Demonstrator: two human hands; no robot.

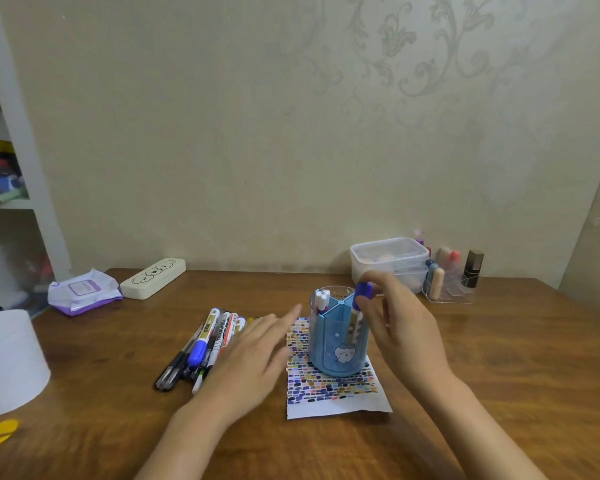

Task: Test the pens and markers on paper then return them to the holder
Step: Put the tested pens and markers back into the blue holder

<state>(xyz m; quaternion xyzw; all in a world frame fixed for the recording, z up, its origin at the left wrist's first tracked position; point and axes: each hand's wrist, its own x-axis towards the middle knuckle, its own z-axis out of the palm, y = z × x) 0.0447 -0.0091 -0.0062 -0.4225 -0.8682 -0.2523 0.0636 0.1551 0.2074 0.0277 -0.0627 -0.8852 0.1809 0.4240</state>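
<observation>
A blue translucent pen holder (338,344) with divided compartments stands on a sheet of paper (333,393) covered in coloured test strokes. My right hand (402,327) pinches a marker with a blue cap (359,306), its barrel standing inside the holder's right compartment. A few white-capped markers (322,296) stand in the left compartment. My left hand (253,355) hovers flat with fingers spread over the right side of a pile of pens and markers (205,344) lying on the wooden desk (499,375).
A cream pencil case (153,278) and a purple wipes packet (83,292) lie at the back left. A white round container (9,362) sits at the left edge. Clear plastic boxes (390,261) and a cosmetics organiser (454,278) stand back right, against the wall.
</observation>
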